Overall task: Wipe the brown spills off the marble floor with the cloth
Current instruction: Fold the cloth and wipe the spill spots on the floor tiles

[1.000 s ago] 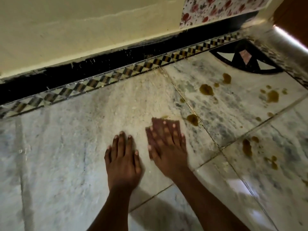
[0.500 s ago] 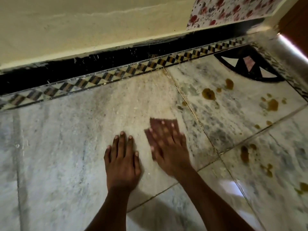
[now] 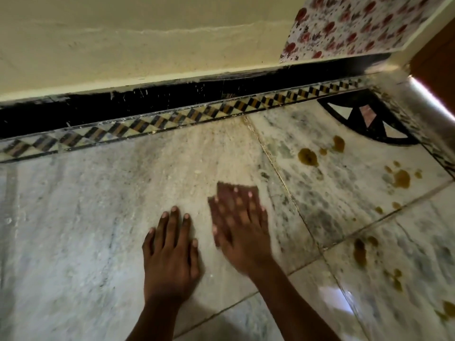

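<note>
Head view shows your right hand [image 3: 242, 232] pressing the cloth [image 3: 236, 193] flat to the floor [image 3: 86, 217] with straight, spread fingers, blurred mid-stroke, while your left hand [image 3: 171, 252] rests open just beside it as a brace. Brown spills [image 3: 307, 157] lie well to the right, across the tile joint. Keep your palm flat with even pressure and sweep each spot inward so you don't smear it; fold to a clean face once soiled.

A yellow wall [image 3: 123, 45] runs along the top, with a black strip [image 3: 147, 104] at its foot. Below that is a checked tile border [image 3: 172, 118]. A flowery sheet [image 3: 344, 23] (red blooms on white) hangs on the wall at the right.
</note>
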Available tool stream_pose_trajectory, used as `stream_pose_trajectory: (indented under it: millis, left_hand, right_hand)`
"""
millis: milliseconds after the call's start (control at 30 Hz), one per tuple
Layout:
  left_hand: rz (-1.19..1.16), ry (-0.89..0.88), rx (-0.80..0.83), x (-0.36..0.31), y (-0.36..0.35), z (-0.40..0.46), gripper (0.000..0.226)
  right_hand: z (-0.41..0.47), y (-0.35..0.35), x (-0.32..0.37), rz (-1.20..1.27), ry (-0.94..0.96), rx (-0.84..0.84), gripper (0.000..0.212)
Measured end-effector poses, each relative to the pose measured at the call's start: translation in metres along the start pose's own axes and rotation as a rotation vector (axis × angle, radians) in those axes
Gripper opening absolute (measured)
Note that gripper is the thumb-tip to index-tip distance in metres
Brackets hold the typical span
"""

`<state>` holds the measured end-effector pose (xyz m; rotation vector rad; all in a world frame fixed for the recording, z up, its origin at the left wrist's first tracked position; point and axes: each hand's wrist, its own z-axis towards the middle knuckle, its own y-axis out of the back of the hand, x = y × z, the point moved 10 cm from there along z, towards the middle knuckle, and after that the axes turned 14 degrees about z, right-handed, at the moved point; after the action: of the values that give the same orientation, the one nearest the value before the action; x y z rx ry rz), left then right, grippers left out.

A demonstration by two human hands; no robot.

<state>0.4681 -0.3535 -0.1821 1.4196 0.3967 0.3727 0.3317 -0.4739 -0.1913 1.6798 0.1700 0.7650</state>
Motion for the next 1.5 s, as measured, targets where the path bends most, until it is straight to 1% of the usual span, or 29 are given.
stream_pose_trajectory:
  millis: [67, 100, 167, 233, 267, 300, 333, 367, 400, 433, 500, 533, 567, 633, 700, 767, 833, 867, 933, 1000, 1033, 1067, 1100, 1167, 1233, 1300, 1333, 1400, 1500]
  left_hand:
    - [0.001, -0.006, 0.014, 0.000, -0.001, 0.000, 0.063]
    - [-0.005, -0.004, 0.013, 0.000, -0.002, 0.000, 0.063]
    - [-0.016, -0.011, -0.003, 0.001, -0.003, -0.001, 0.063]
    - [-0.019, -0.009, -0.004, 0.000, -0.005, -0.001, 0.063]
    - [-0.012, -0.006, 0.007, 0.001, -0.006, 0.000, 0.063]
    - [-0.008, 0.001, 0.016, 0.001, -0.007, -0.001, 0.064]
    - [-0.009, 0.004, 0.022, 0.001, -0.008, -0.001, 0.065]
    - [-0.009, 0.001, 0.027, 0.001, -0.008, -0.001, 0.065]
    - [-0.005, -0.010, 0.035, -0.001, -0.007, -0.001, 0.065]
    - [-0.005, -0.015, 0.039, -0.001, -0.007, -0.001, 0.065]
    - [-0.008, 0.001, 0.036, 0.001, -0.005, -0.001, 0.065]
    - [-0.004, 0.000, 0.036, 0.000, -0.005, -0.001, 0.065]
    - [-0.005, -0.001, 0.036, -0.001, -0.005, -0.001, 0.065]
    - [0.002, -0.004, 0.042, 0.001, -0.007, -0.001, 0.065]
    - [0.002, -0.009, 0.043, 0.001, -0.007, 0.000, 0.065]
    - [-0.004, -0.004, 0.042, 0.000, -0.006, 0.001, 0.066]
    - [-0.018, 0.006, 0.052, 0.000, -0.005, 0.001, 0.066]
    - [-0.020, 0.010, 0.054, 0.001, -0.004, 0.001, 0.066]
    - [-0.009, 0.003, 0.053, 0.000, -0.004, 0.001, 0.066]
    - [-0.001, -0.003, 0.056, 0.000, -0.003, 0.000, 0.066]
    - [0.001, -0.002, 0.059, 0.001, -0.003, 0.001, 0.066]
    - [0.001, -0.001, 0.057, 0.002, -0.003, 0.000, 0.066]
    - [0.000, -0.002, 0.055, 0.001, -0.002, 0.001, 0.065]
    - [-0.004, -0.002, 0.052, 0.002, -0.001, 0.000, 0.065]
    - [-0.007, 0.001, 0.040, 0.001, 0.000, 0.000, 0.064]
    - [-0.018, 0.002, 0.039, 0.001, -0.001, 0.000, 0.063]
    - [-0.020, 0.003, 0.039, 0.001, -0.001, -0.001, 0.063]
    - [-0.023, 0.005, 0.036, 0.003, -0.002, -0.001, 0.063]
    - [-0.031, 0.004, 0.033, 0.001, 0.004, -0.002, 0.064]
  right_hand:
    - [-0.055, 0.007, -0.011, 0.000, 0.089, 0.045, 0.071]
    - [-0.068, 0.015, -0.030, -0.016, 0.056, 0.041, 0.068]
    - [-0.059, 0.028, -0.084, -0.003, -0.200, -0.008, 0.066]
    - [-0.017, 0.045, -0.117, 0.087, -0.491, -0.191, 0.068]
    - [0.011, 0.047, -0.121, 0.168, -0.624, -0.241, 0.068]
    - [0.041, 0.044, -0.117, 0.262, -0.712, -0.226, 0.069]
    - [0.069, 0.037, -0.107, 0.311, -0.740, -0.183, 0.069]
    - [0.093, 0.028, -0.091, 0.309, -0.701, -0.122, 0.070]
    - [0.104, 0.021, -0.071, 0.287, -0.606, -0.053, 0.070]
    - [0.102, 0.013, -0.047, 0.252, -0.454, 0.002, 0.070]
    - [0.060, 0.002, -0.015, 0.150, -0.163, 0.043, 0.068]
    - [0.030, 0.005, -0.013, 0.112, -0.083, 0.033, 0.067]
    - [0.001, 0.008, -0.024, 0.079, -0.062, 0.037, 0.066]
    - [-0.030, 0.019, -0.062, 0.066, -0.175, 0.038, 0.064]
    - [-0.026, 0.030, -0.099, 0.093, -0.398, -0.027, 0.066]
    - [0.008, 0.029, -0.107, 0.173, -0.584, -0.076, 0.068]
    - [0.055, 0.024, -0.093, 0.272, -0.657, -0.046, 0.071]
    - [0.074, 0.018, -0.080, 0.265, -0.620, -0.001, 0.071]
    - [0.087, 0.010, -0.050, 0.197, -0.410, 0.081, 0.070]
    - [0.054, 0.004, -0.027, 0.138, -0.172, 0.127, 0.067]
    - [0.028, 0.004, -0.023, 0.124, -0.101, 0.135, 0.066]
    - [0.000, 0.004, -0.030, 0.112, -0.082, 0.136, 0.067]
    - [-0.024, 0.008, -0.045, 0.094, -0.107, 0.125, 0.067]
    - [-0.050, 0.025, -0.074, 0.067, -0.234, 0.018, 0.069]
    - [-0.042, 0.035, -0.091, 0.094, -0.412, -0.092, 0.071]
    - [-0.010, 0.026, -0.091, 0.200, -0.583, -0.090, 0.070]
    - [0.008, 0.021, -0.083, 0.230, -0.619, -0.039, 0.069]
    - [0.025, 0.010, -0.063, 0.183, -0.547, 0.066, 0.070]
    - [-0.019, 0.008, -0.049, 0.125, -0.303, 0.133, 0.066]
